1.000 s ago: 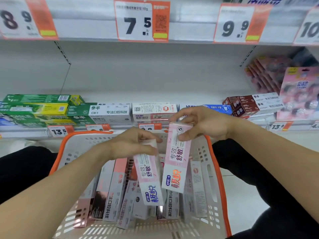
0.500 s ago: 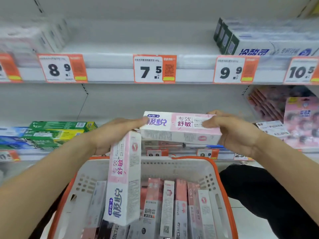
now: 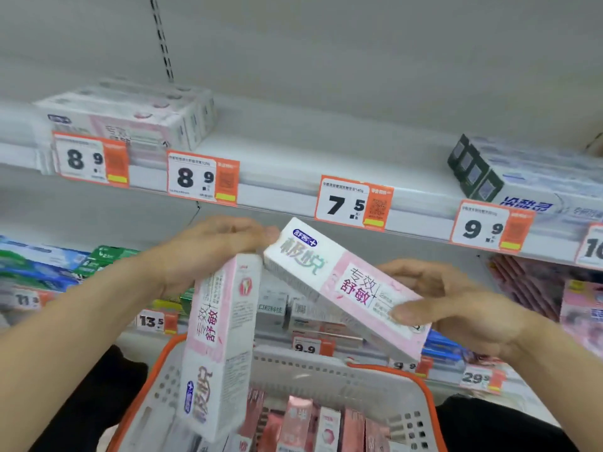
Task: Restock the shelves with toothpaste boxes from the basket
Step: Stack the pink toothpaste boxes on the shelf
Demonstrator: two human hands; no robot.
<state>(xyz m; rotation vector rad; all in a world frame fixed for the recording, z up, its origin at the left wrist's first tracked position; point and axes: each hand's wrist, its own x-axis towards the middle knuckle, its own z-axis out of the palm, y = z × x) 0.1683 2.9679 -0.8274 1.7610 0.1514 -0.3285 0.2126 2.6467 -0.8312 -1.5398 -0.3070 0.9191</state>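
Two pink-and-white toothpaste boxes are lifted above the basket (image 3: 329, 376). My left hand (image 3: 212, 246) grips the top end of one box (image 3: 218, 337), which hangs upright. Its fingertips also touch the upper left end of the second box (image 3: 339, 282). That second box tilts down to the right, and my right hand (image 3: 456, 305) holds its lower right end. Matching pink-and-white boxes (image 3: 130, 122) lie stacked on the upper shelf (image 3: 293, 148) at the left, behind an 8.9 tag. More pink boxes (image 3: 313, 425) stand inside the basket.
The upper shelf has a bare stretch behind the second 8.9 tag (image 3: 202, 179) and the 7.5 tag (image 3: 354, 202). Dark-ended boxes (image 3: 509, 177) lie at its right. The lower shelf holds green boxes (image 3: 98, 259), white boxes (image 3: 277, 308) and pink packs (image 3: 554, 288).
The view has tilted up and left, showing more of the upper shelf. The box in my right hand has tipped from level to slanting, its left end raised. Both boxes stay held.
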